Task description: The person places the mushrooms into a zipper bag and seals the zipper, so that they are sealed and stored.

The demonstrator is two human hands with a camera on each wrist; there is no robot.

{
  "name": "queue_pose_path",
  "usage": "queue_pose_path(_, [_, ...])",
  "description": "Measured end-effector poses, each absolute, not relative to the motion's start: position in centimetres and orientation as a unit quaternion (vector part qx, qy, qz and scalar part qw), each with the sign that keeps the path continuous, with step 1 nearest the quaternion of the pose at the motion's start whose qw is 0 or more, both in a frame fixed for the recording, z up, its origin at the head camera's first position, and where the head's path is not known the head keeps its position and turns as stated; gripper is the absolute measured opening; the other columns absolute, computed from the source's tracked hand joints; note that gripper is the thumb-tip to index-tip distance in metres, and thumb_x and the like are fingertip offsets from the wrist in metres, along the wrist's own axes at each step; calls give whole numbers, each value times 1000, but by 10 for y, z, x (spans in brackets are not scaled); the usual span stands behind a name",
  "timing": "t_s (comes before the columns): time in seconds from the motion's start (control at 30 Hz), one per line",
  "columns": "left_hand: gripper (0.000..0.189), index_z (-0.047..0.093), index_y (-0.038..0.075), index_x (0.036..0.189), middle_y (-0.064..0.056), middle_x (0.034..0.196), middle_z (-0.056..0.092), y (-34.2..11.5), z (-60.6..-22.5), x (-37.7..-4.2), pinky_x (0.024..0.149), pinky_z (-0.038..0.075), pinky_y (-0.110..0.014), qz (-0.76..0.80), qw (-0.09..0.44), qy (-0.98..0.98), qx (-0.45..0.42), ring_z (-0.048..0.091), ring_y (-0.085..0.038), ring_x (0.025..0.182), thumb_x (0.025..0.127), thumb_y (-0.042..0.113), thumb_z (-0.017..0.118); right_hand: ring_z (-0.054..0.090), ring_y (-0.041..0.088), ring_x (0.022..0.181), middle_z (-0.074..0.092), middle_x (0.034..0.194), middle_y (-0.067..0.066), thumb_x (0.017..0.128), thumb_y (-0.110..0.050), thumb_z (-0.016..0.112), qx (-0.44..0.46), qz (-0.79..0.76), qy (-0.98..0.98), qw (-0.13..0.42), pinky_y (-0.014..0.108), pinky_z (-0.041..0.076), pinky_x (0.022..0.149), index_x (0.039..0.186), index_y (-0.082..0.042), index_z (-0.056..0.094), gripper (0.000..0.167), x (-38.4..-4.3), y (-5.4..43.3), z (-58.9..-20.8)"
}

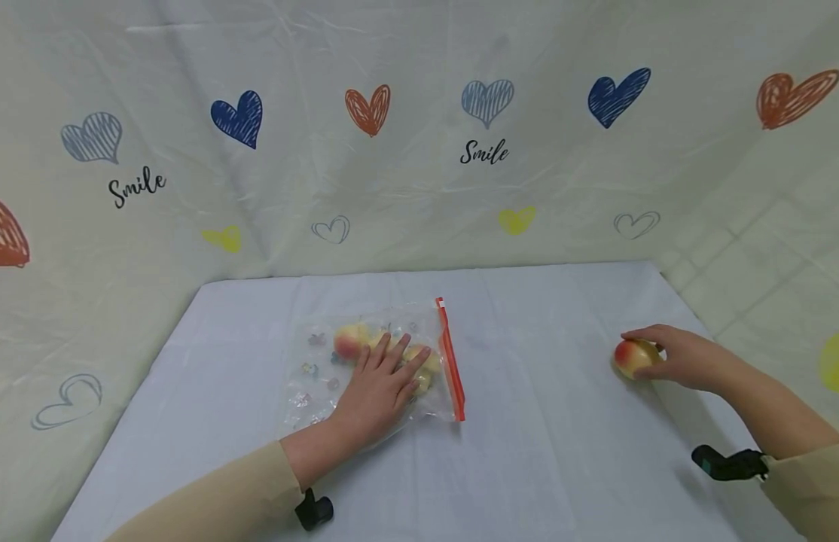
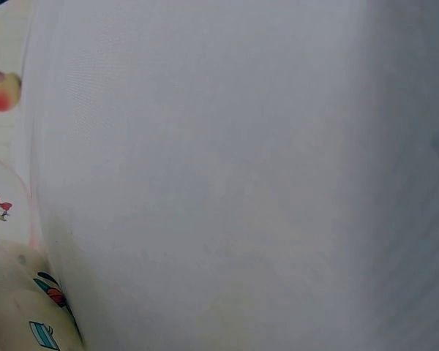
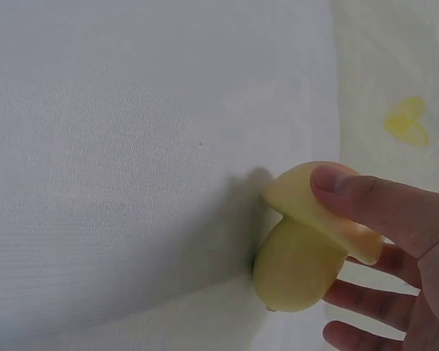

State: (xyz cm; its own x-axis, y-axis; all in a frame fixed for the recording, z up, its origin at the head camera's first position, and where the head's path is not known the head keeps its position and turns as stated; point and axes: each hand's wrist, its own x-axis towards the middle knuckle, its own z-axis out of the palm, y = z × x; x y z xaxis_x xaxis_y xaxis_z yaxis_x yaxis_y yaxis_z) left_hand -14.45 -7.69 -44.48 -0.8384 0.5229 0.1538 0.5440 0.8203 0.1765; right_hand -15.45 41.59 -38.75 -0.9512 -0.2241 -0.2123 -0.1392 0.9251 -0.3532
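A clear zip bag [image 1: 304, 406] with an orange-red zip edge [image 1: 450, 361] lies on the table, left of middle. Yellow fruits with red blushes, such as one round fruit [image 1: 349, 340], show through its printed plastic. My left hand [image 1: 373, 403] rests on top of the bag with straight, spread fingers; it hides part of the contents. Far to the right, my right hand [image 1: 694, 361] holds a yellow peach [image 1: 633, 357] with a red blush between thumb and fingers. In the right wrist view the peach [image 3: 300, 263] shows a deep crease and touches or nearly touches the cloth.
White cloth covers the table [image 1: 528, 452]. Behind it hangs a pale curtain [image 1: 419, 45] printed with hearts and the word Smile. Each wrist wears a black camera, one [image 1: 314, 512] on the left and another [image 1: 727, 463] on the right.
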Motion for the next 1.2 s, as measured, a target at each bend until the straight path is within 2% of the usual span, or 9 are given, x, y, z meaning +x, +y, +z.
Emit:
queue_pose_path(0.17, [57,22,39,157,-2,165,20,-77,-445,-144,118,12,-58,-103,47,-953,-279,10,-33,151,105,44,43,54,36,102,57,126,26,80,-39,81,-100,-168,974,112,46,53,78,134,1,57,71,-156,410,-388])
queue_pose_path(0.27, [57,22,39,157,-2,165,20,-77,-446,-145,118,13,-58,-102,50,-953,-281,10,-33,151,105,44,43,54,34,102,58,125,24,80,-40,81,-111,-170,973,108,42,51,76,133,0,58,70,-157,401,-388])
queue_pose_path(0.4, [57,23,38,157,-2,165,20,-77,-446,-145,118,13,-58,-102,53,-952,-282,10,-33,151,105,44,43,54,33,105,59,127,22,81,-41,81,-123,-178,971,105,46,51,81,134,-1,58,70,-159,386,-388])
queue_pose_path(0.63, [57,22,39,157,-1,165,20,-77,-446,-145,118,12,-58,-103,51,-953,-280,9,-32,152,105,44,43,52,40,118,56,134,22,83,-41,79,-132,-204,964,107,58,48,94,137,-5,57,69,-168,349,-389])
queue_pose_path(0.9, [56,24,37,157,-3,164,23,-77,-444,-144,117,14,-60,-108,58,-950,-287,12,-34,151,105,43,42,52,35,121,55,137,14,85,-39,78,-165,-227,954,108,53,51,92,140,-15,57,64,-181,303,-394])
queue_pose_path(1.2, [55,22,39,157,-2,165,20,-77,-443,-143,118,12,-57,-100,45,-954,-279,9,-32,152,106,47,38,53,29,122,57,135,7,83,-39,80,-200,-237,945,107,48,53,91,139,-19,59,63,-191,246,-399])
